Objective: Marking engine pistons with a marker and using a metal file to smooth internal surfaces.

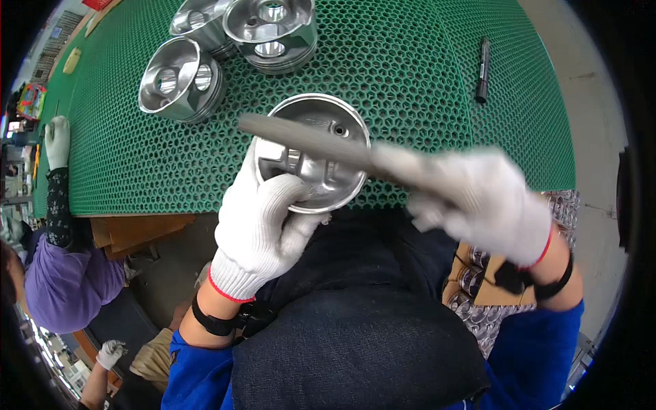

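My left hand [256, 219], in a white knit glove, grips a shiny metal piston [335, 188] at the table's near edge. Its hollow side faces up, and my left thumb reaches inside the rim. In my gloved right hand [478, 198] is a long, flat grey file [304, 139], smeared by motion. The file lies across the view of the piston's opening, its far end beyond the left rim. Whether it touches the metal, I cannot tell.
Three more pistons [181, 82] stand hollow side up on the green honeycomb mat [403, 68], back left. A black marker [483, 72] lies right. Pistons [471, 280] and cardboard [502, 290] sit below the table, right. A co-worker's gloved hand [57, 143] rests at the left edge.
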{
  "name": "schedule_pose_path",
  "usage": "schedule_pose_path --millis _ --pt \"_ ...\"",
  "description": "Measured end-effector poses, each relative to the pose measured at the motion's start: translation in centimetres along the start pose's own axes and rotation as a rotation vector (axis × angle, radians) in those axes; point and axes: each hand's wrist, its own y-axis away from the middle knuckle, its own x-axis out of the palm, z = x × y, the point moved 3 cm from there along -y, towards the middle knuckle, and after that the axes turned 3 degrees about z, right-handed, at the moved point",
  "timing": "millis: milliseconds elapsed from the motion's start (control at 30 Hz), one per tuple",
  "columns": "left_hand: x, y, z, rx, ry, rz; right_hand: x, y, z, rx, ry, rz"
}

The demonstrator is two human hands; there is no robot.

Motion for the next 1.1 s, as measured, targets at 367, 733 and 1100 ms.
schedule_pose_path --millis 367,733,1100 --pt "0.0 -0.1 0.3 0.106 -0.108 0.074 4.2 1.2 -0.3 0.219 -0.538 -0.234" --pt "-6.3 2.6 1.1 -0.070 -0.200 -0.056 2.7 5.5 -8.1 0.542 0.278 -0.514" --pt "-17.8 1.5 10.1 -0.078 -0.816 -0.527 3.2 4.6 -7.5 0.385 0.463 -0.599"
